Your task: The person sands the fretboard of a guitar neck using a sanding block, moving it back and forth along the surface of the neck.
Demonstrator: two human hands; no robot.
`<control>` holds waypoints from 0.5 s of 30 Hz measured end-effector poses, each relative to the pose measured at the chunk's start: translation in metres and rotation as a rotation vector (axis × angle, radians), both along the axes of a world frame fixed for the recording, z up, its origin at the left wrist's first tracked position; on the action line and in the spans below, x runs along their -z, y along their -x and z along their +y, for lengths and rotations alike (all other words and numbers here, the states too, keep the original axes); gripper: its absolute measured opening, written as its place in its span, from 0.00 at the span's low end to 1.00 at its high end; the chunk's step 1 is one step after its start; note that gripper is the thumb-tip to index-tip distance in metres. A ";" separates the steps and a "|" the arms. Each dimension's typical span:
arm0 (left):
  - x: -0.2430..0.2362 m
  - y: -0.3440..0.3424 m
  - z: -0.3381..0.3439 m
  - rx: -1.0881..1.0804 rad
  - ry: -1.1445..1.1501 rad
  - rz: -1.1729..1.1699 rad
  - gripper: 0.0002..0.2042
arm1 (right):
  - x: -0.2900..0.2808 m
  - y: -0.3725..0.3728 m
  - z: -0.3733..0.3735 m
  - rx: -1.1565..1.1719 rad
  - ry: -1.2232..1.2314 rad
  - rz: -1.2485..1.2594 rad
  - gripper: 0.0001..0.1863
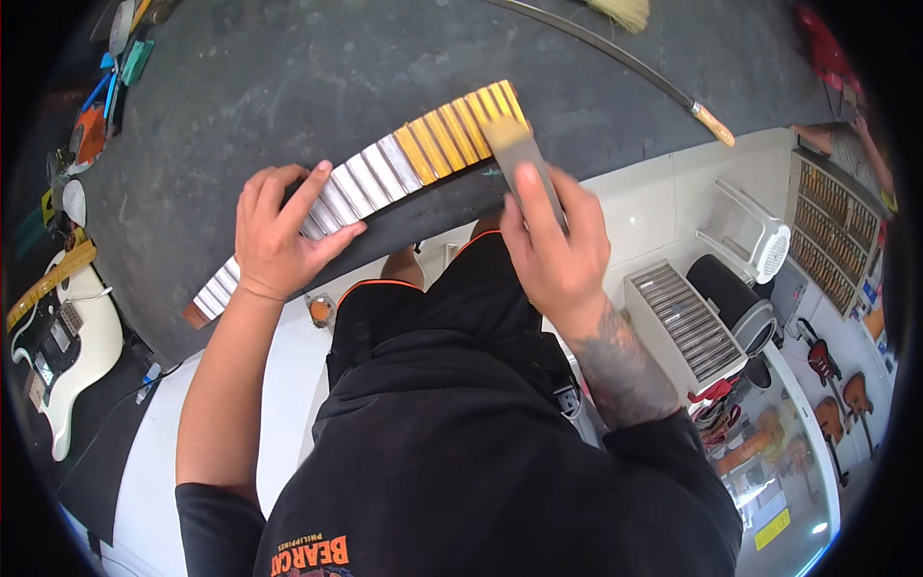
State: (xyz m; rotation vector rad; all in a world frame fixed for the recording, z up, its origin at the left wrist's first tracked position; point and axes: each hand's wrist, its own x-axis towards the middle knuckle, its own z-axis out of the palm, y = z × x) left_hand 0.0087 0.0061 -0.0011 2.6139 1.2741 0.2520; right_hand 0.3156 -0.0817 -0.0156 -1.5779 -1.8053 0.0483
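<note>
A long, slightly curved row of narrow ribbed segments [369, 180] lies across the dark table, silver on the left and middle and golden at the right. Its left end is a small brown block. My left hand [279, 231] straddles the silver part, thumb at the near edge and fingers at the far side, gripping it. In my right hand [562, 240] is a flat brush [525, 165] with a wide grey body, its tan tip against the golden segments near the right end. My right fingers wrap around the grey body and partly cover it.
A long thin blade with a wooden handle [713, 125] and a straw-coloured brush [623, 12] lie at the far side. A white guitar body [85, 332] and assorted tools are at left. Right of me are a box of metal rods [685, 322], a white stool [760, 248] and another person's arm [870, 154].
</note>
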 end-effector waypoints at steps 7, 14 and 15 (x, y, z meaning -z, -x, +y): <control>0.003 0.003 -0.003 -0.006 -0.001 -0.005 0.35 | -0.038 -0.006 -0.004 0.043 0.134 0.029 0.39; 0.002 0.002 -0.001 0.006 -0.014 -0.001 0.35 | -0.014 0.004 -0.026 0.027 0.027 0.138 0.34; 0.002 0.003 -0.001 0.005 -0.011 -0.003 0.35 | -0.009 0.008 -0.026 0.011 0.013 0.136 0.35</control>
